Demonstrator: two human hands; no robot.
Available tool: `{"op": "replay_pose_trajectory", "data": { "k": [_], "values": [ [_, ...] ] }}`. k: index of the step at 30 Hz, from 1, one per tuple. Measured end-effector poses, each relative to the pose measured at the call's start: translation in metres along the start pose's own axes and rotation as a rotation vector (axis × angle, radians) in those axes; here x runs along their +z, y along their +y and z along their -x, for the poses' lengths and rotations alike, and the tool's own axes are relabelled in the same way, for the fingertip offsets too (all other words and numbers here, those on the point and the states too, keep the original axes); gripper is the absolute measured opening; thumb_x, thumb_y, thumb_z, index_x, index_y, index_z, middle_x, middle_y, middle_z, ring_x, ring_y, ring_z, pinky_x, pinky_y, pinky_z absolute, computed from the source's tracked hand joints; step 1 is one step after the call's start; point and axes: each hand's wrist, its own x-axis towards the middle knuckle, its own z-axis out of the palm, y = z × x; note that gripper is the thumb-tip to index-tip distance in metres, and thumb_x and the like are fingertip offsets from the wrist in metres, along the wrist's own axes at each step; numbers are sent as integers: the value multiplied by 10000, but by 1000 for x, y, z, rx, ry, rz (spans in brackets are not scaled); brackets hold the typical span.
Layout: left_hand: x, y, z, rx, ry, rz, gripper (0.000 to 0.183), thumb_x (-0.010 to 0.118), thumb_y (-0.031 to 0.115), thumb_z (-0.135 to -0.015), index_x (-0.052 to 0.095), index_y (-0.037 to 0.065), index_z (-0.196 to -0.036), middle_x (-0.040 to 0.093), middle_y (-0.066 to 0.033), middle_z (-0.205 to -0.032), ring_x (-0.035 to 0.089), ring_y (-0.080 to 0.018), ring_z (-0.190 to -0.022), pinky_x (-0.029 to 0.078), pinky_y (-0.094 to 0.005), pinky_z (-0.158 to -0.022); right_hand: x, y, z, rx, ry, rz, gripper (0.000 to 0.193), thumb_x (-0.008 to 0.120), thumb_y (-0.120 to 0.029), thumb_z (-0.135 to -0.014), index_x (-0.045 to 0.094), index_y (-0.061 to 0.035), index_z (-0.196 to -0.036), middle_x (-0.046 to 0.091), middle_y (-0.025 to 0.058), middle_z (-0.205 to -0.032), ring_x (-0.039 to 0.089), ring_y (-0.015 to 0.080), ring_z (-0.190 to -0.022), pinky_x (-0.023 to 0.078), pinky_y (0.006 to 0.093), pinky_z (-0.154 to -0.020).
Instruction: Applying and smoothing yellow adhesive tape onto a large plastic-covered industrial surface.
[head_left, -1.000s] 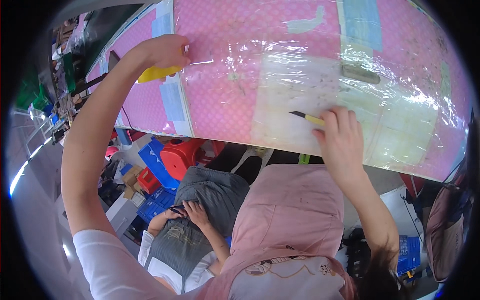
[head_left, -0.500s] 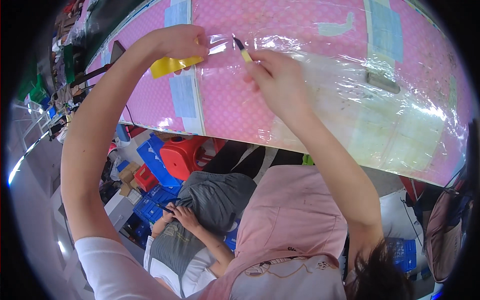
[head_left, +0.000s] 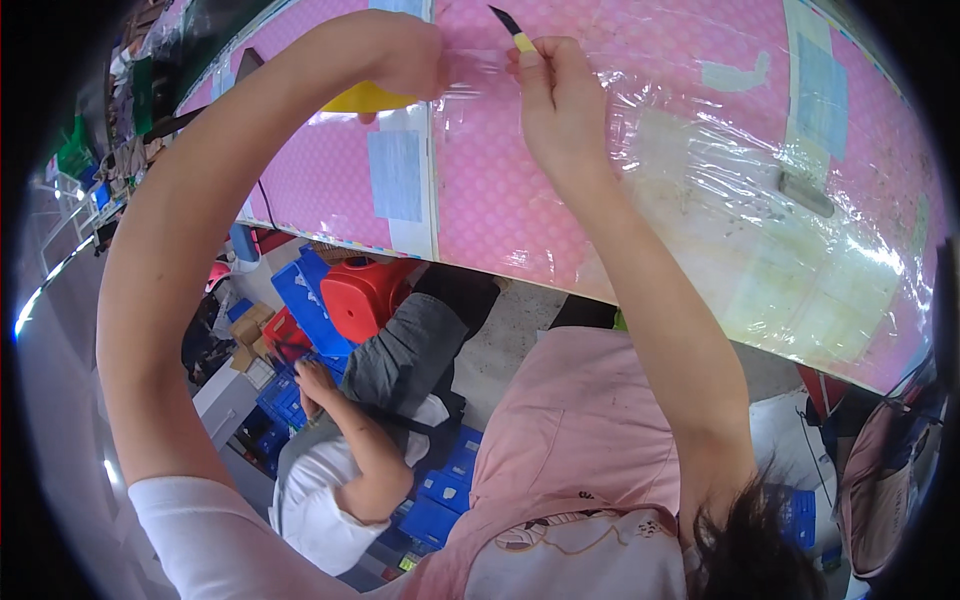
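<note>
From where I stand, the right hand pinches a yellow-handled knife, dark blade outward, beyond and right of the blue patch nearest the pink table's front edge. The left hand bends just beyond that patch, a yellow piece showing under it; how its fingers stand, I can't tell. Well right of the patch lies a grey bar.

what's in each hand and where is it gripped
Right hand: a knife, by its yellow handle. Left hand: a yellow object; its exact grip is hidden.
</note>
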Motion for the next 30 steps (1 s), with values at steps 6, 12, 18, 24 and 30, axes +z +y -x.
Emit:
{"op": "replay_pose_trajectory", "data": {
  "k": [6,12,18,24,30],
  "values": [
    [-2,-14,6,-59,-1,-46,591,615,447,-862,487,14,-1244,651,-174,-916,671,-262,-576,562,-341,-534,1,-2,-2,39,-24,-91,159,494,-122,-972,537,27,-1009,676,121,-952,675,181,-880,525,300,-790],
    [-2,-50,11,203,-43,359,556,593,399,-885,417,97,-1317,650,-148,-911,669,-224,-589,561,-325,-522,2,5,-3,-28,58,-187,172,525,-141,-932,547,21,-986,637,167,-761,635,268,-699,477,390,-640],
    [-2,-40,11,39,-30,228,441,524,355,-921,456,98,-1273,634,-142,-906,652,-221,-583,556,-321,-508,10,-8,-5,153,-37,-219,179,484,-119,-970,551,44,-1003,661,124,-959,658,178,-879,519,296,-805],
    [-4,-26,-2,116,-23,267,352,518,316,-911,524,61,-1154,621,-149,-959,656,-239,-632,566,-349,-518,54,4,-5,151,98,-332,176,522,-154,-931,564,10,-978,652,134,-786,637,241,-722,481,379,-667],
    [1,-25,-5,23,-28,261,397,560,270,-880,504,94,-1231,634,-140,-993,672,-237,-687,571,-336,-545,50,11,-10,280,41,-594,200,543,-158,-925,578,30,-983,639,104,-836,589,162,-785,464,322,-684]
  ]
}}
